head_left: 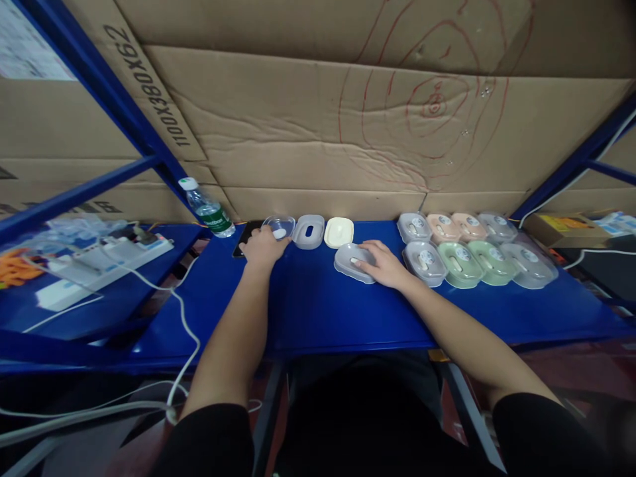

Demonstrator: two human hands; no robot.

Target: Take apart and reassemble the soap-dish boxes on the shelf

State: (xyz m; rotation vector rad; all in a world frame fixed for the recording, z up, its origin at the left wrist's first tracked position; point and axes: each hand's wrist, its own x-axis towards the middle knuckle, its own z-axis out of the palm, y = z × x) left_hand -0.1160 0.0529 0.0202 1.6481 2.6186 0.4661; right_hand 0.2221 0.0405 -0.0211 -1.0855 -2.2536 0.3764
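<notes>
Brown cardboard point(278, 119) took the whole back wall, creased and seamed, and right of centre, there they were, red hand-drawn rings point(434, 106), one inside another! Dark printed digits point(146, 86) ran slantwise down the left. A thick blue post point(109, 86) cut across that corner, a thinner crossbar point(84, 185) meeting it, and another blue post point(571, 164) answered on the right. Below stretched the glossy blue worktop point(318, 311), backed right up near the cardboard, with a blue side surface point(114, 298) off to the left. Muted light laid a soft sheen there, while the reddish floor point(566, 371) sat in shadow.
</notes>
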